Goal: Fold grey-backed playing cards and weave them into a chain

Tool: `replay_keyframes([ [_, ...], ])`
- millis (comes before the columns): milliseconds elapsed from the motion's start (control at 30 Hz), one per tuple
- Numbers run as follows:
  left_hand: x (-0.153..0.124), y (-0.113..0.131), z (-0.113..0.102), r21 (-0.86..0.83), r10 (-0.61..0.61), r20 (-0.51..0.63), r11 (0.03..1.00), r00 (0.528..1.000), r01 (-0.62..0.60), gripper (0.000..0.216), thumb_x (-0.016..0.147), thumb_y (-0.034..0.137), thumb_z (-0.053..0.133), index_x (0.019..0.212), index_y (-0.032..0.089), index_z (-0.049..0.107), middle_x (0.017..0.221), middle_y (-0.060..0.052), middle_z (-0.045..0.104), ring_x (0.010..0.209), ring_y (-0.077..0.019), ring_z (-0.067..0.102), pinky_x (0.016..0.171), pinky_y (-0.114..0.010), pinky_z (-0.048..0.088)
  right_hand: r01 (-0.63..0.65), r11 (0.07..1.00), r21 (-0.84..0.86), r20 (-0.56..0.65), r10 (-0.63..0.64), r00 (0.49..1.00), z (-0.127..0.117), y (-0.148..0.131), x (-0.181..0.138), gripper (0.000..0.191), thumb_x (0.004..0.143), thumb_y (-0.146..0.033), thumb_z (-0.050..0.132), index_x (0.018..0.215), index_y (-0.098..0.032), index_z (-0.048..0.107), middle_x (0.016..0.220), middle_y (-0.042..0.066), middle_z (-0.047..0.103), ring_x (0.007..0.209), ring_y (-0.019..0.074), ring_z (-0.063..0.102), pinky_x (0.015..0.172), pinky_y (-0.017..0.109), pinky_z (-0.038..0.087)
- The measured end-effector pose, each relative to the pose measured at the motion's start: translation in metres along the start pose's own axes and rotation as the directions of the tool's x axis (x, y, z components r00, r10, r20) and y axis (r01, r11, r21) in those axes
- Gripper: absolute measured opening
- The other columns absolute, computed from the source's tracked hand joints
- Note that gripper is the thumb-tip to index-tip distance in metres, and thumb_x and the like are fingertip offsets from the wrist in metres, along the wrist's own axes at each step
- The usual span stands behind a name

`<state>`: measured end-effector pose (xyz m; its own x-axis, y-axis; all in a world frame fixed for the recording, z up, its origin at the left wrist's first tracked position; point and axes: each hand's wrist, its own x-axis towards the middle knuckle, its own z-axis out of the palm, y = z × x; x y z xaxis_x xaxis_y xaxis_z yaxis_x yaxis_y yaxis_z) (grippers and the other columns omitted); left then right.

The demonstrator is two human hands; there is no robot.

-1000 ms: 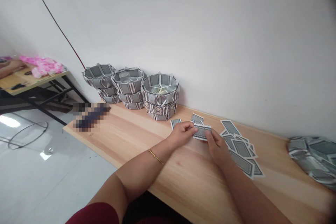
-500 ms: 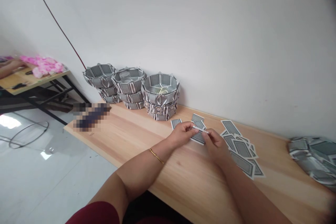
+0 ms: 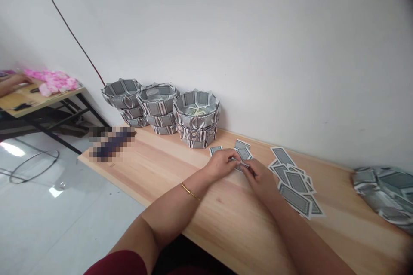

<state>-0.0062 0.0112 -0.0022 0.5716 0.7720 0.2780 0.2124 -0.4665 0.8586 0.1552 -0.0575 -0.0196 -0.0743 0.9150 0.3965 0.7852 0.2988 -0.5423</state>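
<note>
My left hand [image 3: 224, 163] and my right hand [image 3: 254, 174] meet low over the table, thumbs and fingers pinching one grey card with white edges [image 3: 240, 166] between them. Most of that card is hidden by my fingers. Just beyond my hands lie several more cards, among them a patterned card [image 3: 242, 144] and another card [image 3: 216, 150] left of my left hand. To the right of my right hand, a loose heap of grey, white-bordered cards [image 3: 297, 181] is spread out, overlapping at different angles.
Along the wall stand three stacks of round baskets made of folded cards: left [image 3: 122, 94], middle [image 3: 158, 103], right [image 3: 196, 116]. A similar basket [image 3: 383, 193] sits at the right. Another person's hand [image 3: 14, 81] is near pink flowers [image 3: 53, 81] on the far-left table.
Both hands have moved slightly left and closer together on the card. The card's white edge, raised between the fingers before, is now lower and mostly covered.
</note>
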Motion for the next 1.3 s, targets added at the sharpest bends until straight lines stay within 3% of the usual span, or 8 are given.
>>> replay_keyframes([
  [100, 0.000, 0.002, -0.001, 0.058, 0.041, -0.003, 0.997, 0.999, -0.041, 0.007, 0.076, 0.018, 0.057, 0.078, 0.015, 0.063, 0.080, -0.002, 0.065, 0.078, -0.0134, 0.057, 0.075, -0.024, 0.042, 0.022, 1.000, 0.002, -0.024, -0.022, 0.999, 0.000, 0.001, 0.000, 0.018, 0.089, -0.033, 0.043, 0.090, -0.022, 0.058, 0.083, 0.007, 0.063, 0.078, 0.0224, 0.056, 0.068, 0.033, 0.042],
  [233, 0.000, 0.002, 0.000, 0.115, 0.079, 0.027, 0.990, 0.996, -0.082, 0.008, 0.077, 0.017, 0.055, 0.079, 0.017, 0.063, 0.081, -0.002, 0.066, 0.081, -0.0142, 0.058, 0.077, -0.025, 0.042, 0.029, 1.000, 0.006, 0.074, -0.030, 0.997, 0.001, 0.003, 0.002, 0.019, 0.090, -0.033, 0.041, 0.086, -0.023, 0.057, 0.082, 0.006, 0.063, 0.077, 0.0225, 0.057, 0.067, 0.033, 0.042],
  [467, -0.002, 0.002, 0.005, 0.179, 0.150, -0.010, 0.973, 0.989, -0.146, 0.009, 0.080, 0.019, 0.053, 0.081, 0.016, 0.062, 0.081, -0.004, 0.064, 0.081, -0.0153, 0.057, 0.078, -0.026, 0.042, 0.030, 0.997, -0.067, 0.048, -0.026, 0.998, 0.001, 0.003, 0.001, 0.019, 0.090, -0.032, 0.041, 0.088, -0.021, 0.057, 0.083, 0.007, 0.065, 0.077, 0.0229, 0.057, 0.067, 0.033, 0.040],
  [700, -0.003, 0.000, 0.008, 0.133, 0.098, 0.010, 0.986, 0.995, -0.099, 0.012, 0.077, 0.013, 0.052, 0.085, 0.017, 0.061, 0.082, -0.002, 0.063, 0.079, -0.0141, 0.056, 0.074, -0.023, 0.041, -0.003, 0.994, -0.105, 0.092, 0.013, 0.996, 0.002, 0.004, 0.003, 0.021, 0.089, -0.033, 0.041, 0.082, -0.020, 0.057, 0.072, 0.006, 0.064, 0.068, 0.0220, 0.057, 0.060, 0.031, 0.037],
  [900, -0.003, -0.002, 0.006, 0.142, 0.025, -0.034, 0.990, 0.999, -0.020, 0.021, 0.076, 0.015, 0.055, 0.096, 0.018, 0.059, 0.084, -0.001, 0.063, 0.077, -0.0135, 0.055, 0.072, -0.023, 0.041, -0.017, 0.992, -0.122, -0.058, 0.009, 0.998, 0.003, 0.006, 0.001, 0.023, 0.088, -0.037, 0.043, 0.091, -0.019, 0.057, 0.079, 0.008, 0.066, 0.073, 0.0225, 0.059, 0.064, 0.031, 0.039],
  [1100, -0.003, -0.008, 0.006, 0.340, 0.064, 0.075, 0.937, 0.995, -0.086, 0.010, 0.074, 0.012, 0.054, 0.080, 0.016, 0.061, 0.078, -0.003, 0.062, 0.079, -0.0164, 0.055, 0.072, -0.025, 0.040, 0.025, 0.983, -0.182, 0.077, -0.011, 0.997, 0.004, 0.005, 0.001, 0.020, 0.088, -0.031, 0.042, 0.074, -0.020, 0.052, 0.067, 0.003, 0.062, 0.064, 0.0199, 0.057, 0.059, 0.029, 0.035],
  [1300, -0.003, -0.006, 0.006, 0.280, 0.115, -0.004, 0.954, 0.993, -0.109, 0.021, 0.075, 0.012, 0.053, 0.094, 0.017, 0.060, 0.092, -0.005, 0.064, 0.090, -0.0173, 0.055, 0.083, -0.028, 0.040, 0.036, 0.976, -0.214, -0.081, -0.055, 0.995, 0.003, 0.003, 0.000, 0.018, 0.089, -0.032, 0.042, 0.088, -0.019, 0.056, 0.076, 0.006, 0.064, 0.074, 0.0219, 0.058, 0.068, 0.031, 0.036],
])
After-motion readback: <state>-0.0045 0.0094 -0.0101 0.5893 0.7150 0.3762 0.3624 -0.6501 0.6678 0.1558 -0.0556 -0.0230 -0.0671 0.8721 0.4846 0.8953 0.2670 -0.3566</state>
